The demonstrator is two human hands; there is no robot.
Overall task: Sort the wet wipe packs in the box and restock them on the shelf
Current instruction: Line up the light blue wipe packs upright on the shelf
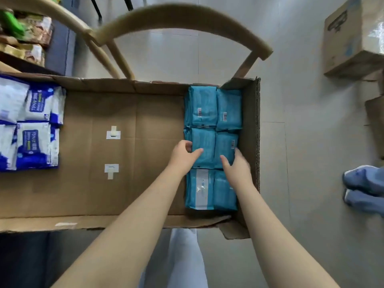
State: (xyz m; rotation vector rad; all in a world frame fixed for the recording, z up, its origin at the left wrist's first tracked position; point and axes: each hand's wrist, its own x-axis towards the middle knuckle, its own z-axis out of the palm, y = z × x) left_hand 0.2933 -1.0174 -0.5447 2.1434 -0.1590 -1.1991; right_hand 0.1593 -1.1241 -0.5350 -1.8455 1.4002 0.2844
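Grey floor tiles ran under everything, and on them lay a wide, shallow cardboard box with its flaps open. A pale wooden chair stood just behind it. A second carton sat well apart at the far right, with someone's blue shoes nearer on that side. A shelf of bagged goods showed at the upper left.

Inside the box, white-and-blue wipe packs filled the left end. The teal wipe packs were pressed against the right wall, two columns by three rows. Bare cardboard with two small tape patches lay between the groups.

Both my arms reached to the middle teal row. My left grip was partly closed on the left middle pack, fingers curled over its outer edge and thumb laid across its top. My right grip held the right middle pack in the same way, thumb on top and fingers down its side by the box wall.
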